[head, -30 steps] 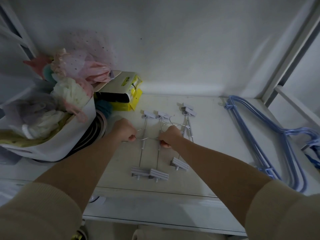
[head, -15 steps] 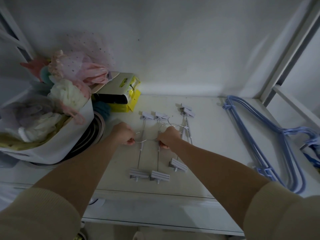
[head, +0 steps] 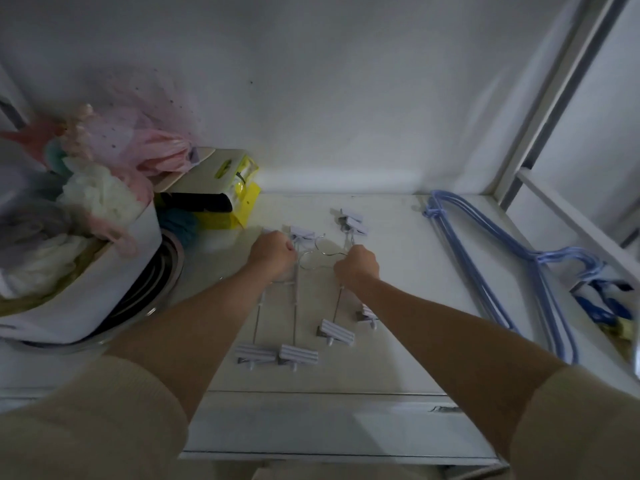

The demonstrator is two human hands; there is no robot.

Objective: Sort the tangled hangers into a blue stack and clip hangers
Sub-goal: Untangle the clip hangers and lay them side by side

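Two groups already lie apart on the white counter. At the right, the blue hangers rest in a neat stack, their hooks bunched toward the far right edge, well clear of the rest. In the middle lie the clip hangers, thin metal rods with pale ridged clips at each end. They sit roughly side by side, running from the near edge toward the wall.

Both hands work at the far half of that middle group. The left hand is clenched around the rods near the far clips; exactly which rod its fingers pinch cannot be made out. The right hand is closed on a wire hook that loops between the two hands, so the hooks of the clip hangers seem to be caught in each other there.

Judging by how things lie, the sorting is mostly finished: no blue hanger remains among the clip hangers, and no clip hanger sits in the blue stack. What looks left is freeing the crossed hooks and straightening the clip hangers into one tidy pile, since the right pair lies at a slant to the left pair.

A white basket of soft cloth things and a yellow package stand at the left, near the clip hangers but apart from them.
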